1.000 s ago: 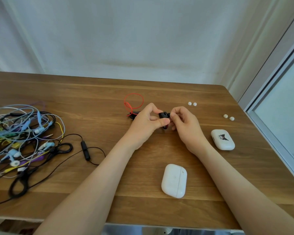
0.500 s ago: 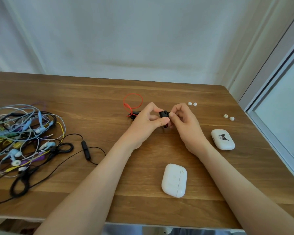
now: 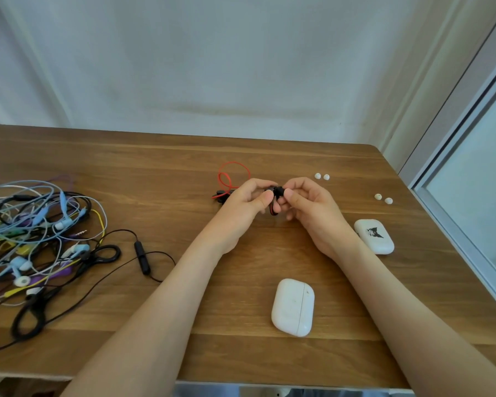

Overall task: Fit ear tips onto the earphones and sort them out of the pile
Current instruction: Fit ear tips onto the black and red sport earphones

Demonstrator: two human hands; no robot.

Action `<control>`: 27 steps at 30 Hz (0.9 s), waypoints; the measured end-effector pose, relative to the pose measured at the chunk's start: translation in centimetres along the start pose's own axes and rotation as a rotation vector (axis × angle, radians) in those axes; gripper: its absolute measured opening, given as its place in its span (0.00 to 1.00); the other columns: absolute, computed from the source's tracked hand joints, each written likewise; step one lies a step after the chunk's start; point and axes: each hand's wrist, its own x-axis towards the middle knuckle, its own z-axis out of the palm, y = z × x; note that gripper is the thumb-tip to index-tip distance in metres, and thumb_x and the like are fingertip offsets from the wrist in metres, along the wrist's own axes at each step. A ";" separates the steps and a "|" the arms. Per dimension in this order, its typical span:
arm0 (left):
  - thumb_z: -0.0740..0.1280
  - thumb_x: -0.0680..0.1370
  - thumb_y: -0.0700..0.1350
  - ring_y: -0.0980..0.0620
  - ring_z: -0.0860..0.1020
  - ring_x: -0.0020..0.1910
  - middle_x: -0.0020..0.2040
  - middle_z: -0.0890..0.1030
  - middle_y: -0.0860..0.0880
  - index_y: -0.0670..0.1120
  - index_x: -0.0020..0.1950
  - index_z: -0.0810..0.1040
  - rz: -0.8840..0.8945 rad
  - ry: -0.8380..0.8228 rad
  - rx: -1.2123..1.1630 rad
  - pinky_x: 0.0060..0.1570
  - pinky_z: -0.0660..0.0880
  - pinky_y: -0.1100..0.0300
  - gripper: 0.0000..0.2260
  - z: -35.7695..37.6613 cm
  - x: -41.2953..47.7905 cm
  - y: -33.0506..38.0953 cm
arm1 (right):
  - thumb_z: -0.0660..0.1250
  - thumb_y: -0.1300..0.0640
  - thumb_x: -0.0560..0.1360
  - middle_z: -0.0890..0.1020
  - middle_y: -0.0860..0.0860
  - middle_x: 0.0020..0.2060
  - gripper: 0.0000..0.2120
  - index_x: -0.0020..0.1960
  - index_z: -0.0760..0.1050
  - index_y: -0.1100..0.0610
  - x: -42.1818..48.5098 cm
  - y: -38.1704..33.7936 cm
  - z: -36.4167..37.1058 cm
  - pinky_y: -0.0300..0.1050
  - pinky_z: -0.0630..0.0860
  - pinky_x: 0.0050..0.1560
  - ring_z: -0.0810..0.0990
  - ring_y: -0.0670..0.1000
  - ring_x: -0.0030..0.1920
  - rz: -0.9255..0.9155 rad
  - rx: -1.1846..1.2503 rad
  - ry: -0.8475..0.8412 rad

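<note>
Held just above the desk [image 3: 155, 167], mid-width, between left hand [image 3: 241, 209] and right hand [image 3: 315, 216]: black earphone [image 3: 276, 194] on a red cable [image 3: 232, 174]. Left fingers [image 3: 265, 200] curled, pinching the bud from its left side; right fingers [image 3: 289, 194] pinching its right end, probably seating a tip, though too small to tell. Long axis roughly left to right, spanning both thumbs; cable trailing back-left behind the left hand. Both hands equally near. Loose white ear tips [image 3: 322, 176] just beyond the right hand, second pair [image 3: 383, 198] further right. Plain white case [image 3: 293, 307] and stickered case [image 3: 374, 236] nearer the body, off the line of work. Tangled pile [image 3: 35, 239] well apart at left. Nothing in the way.
</note>
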 end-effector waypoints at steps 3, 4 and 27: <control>0.58 0.83 0.41 0.68 0.75 0.34 0.38 0.79 0.53 0.44 0.63 0.75 -0.001 -0.015 0.023 0.37 0.68 0.75 0.11 -0.1 0.1 -0.1 | 0.62 0.64 0.79 0.81 0.52 0.36 0.04 0.49 0.74 0.59 0.0 0.1 0.0 0.39 0.73 0.39 0.77 0.48 0.39 0.004 -0.008 0.011; 0.58 0.83 0.40 0.68 0.75 0.34 0.38 0.79 0.53 0.44 0.63 0.75 -0.003 -0.020 0.030 0.37 0.68 0.75 0.11 -0.1 0.1 -0.2 | 0.62 0.64 0.79 0.80 0.52 0.37 0.04 0.49 0.75 0.59 0.0 0.2 0.0 0.39 0.73 0.40 0.77 0.47 0.39 0.004 -0.012 0.017; 0.54 0.83 0.41 0.55 0.69 0.37 0.35 0.75 0.51 0.45 0.60 0.77 -0.075 -0.010 -0.132 0.38 0.64 0.63 0.13 -0.2 0.8 -0.3 | 0.64 0.66 0.77 0.78 0.51 0.37 0.11 0.57 0.73 0.56 -0.4 0.3 0.6 0.40 0.73 0.38 0.75 0.45 0.36 -0.099 -0.199 -0.001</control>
